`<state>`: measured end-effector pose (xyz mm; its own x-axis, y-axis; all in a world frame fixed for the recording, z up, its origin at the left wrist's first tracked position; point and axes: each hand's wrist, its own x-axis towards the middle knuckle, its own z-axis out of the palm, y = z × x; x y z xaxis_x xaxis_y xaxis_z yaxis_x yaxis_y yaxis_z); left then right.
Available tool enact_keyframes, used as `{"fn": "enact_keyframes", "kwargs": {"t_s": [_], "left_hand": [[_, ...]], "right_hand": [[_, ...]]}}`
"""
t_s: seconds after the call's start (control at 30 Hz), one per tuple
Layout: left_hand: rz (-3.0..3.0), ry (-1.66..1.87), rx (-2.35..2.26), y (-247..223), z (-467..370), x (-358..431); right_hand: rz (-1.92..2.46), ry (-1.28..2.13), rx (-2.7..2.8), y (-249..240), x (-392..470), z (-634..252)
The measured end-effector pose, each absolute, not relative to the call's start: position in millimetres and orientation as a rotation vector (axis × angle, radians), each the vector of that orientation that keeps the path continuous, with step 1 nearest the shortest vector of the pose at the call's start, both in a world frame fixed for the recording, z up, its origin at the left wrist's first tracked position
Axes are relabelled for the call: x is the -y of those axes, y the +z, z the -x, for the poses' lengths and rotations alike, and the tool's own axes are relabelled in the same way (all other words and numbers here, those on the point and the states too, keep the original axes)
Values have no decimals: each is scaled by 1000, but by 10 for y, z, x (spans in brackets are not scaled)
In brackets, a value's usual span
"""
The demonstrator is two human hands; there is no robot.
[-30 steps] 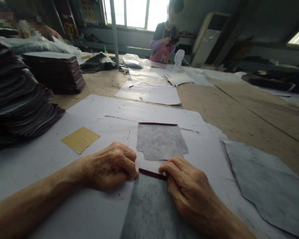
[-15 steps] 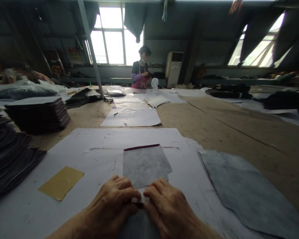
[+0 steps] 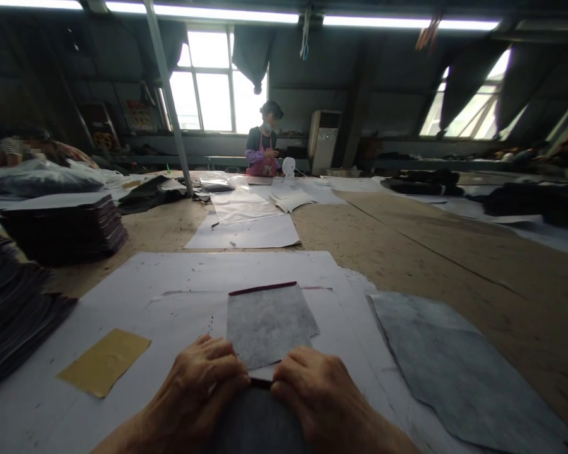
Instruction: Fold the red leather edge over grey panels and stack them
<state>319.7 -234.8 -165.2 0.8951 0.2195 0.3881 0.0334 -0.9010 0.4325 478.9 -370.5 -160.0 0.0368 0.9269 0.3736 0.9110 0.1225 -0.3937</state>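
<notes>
- Loose stack [image 3: 14, 309]: dark sheets at the left edge of the frame.
- Neat stack [image 3: 66, 230]: above and right of it, squared up, with a pale top.
- Tan patch [image 3: 104, 362]: lower left, flat on the white paper [image 3: 180, 315].
- Left hand [image 3: 203, 381]: bottom, left of centre; fingers bent and pressed together, thumb and forefinger pinching the left end of the near piece's dark edge.
- Near piece [image 3: 260, 422]: grey, at bottom centre between the two hands, its dark edge [image 3: 261, 383] showing in the gap between the fingertips.
- Co-worker [image 3: 261, 154]: upper centre, beyond the table, in a pink apron.
- Far piece [image 3: 271, 325]: grey, centre, flat on the white paper just beyond the hands, a dark red strip [image 3: 262, 288] along its top.
- Right hand [image 3: 315, 388]: bottom, right of centre; fingers curled close together, thumb and forefinger pinching the dark edge's right end.
- Grey sheets [image 3: 454, 366]: lower right, well apart from the hands.
- Black cloth [image 3: 539, 203]: right edge, farther back.
</notes>
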Motion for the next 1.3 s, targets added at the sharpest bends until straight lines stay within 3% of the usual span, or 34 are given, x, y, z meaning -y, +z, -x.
{"fn": "enact_keyframes", "kwargs": {"t_s": [0.17,0.37,0.53,0.87,1.3], "left_hand": [[-2523,748,-412,-1617,-3182,2150],[-2388,492,-758,-1620,-3223,2136],[-2399,430,-711,-1490,-3282,1975],[-2560,643,-962,-1514,-3806,1506],[-2629,716,-1010,-1643,-3970,1416]], "right_hand": [[2003,218,1619,-1416,3725,-5050],[2101,241,1447,-1418,3680,-5206],[2089,300,1484,-1256,3521,-5348],[2164,-40,1571,-1425,2767,-5798],[2349,-249,1717,-1486,2583,-5836]]}}
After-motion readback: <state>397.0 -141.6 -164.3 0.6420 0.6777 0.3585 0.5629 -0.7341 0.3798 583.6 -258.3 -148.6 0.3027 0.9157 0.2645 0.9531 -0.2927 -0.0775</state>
